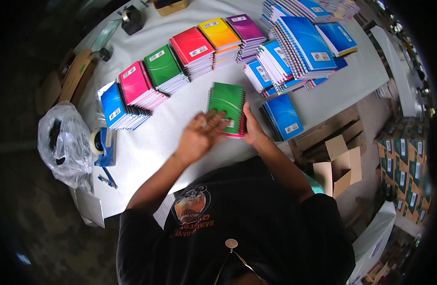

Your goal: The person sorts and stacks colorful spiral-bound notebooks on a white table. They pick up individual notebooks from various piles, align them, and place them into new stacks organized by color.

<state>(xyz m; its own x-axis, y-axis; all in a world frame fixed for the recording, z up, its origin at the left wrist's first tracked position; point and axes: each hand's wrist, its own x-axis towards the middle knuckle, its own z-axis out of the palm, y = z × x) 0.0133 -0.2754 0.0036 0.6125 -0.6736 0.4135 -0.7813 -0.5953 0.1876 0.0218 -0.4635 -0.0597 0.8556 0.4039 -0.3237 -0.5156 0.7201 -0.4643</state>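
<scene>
Near the table's (147, 152) front edge, both hands are squaring a small stack of spiral notebooks, green on top (226, 105) — the left hand (199, 135) pressing flat, fingers spread, the right hand (250, 127) gripping its side. Evening the edges gently seems wise — beyond, coloured stacks (180, 61) are lining the far edge.

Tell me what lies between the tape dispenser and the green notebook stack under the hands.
Between the tape dispenser and the green notebook stack, the head view shows only bare white table; the left hand reaches in at the stack's edge.
</scene>
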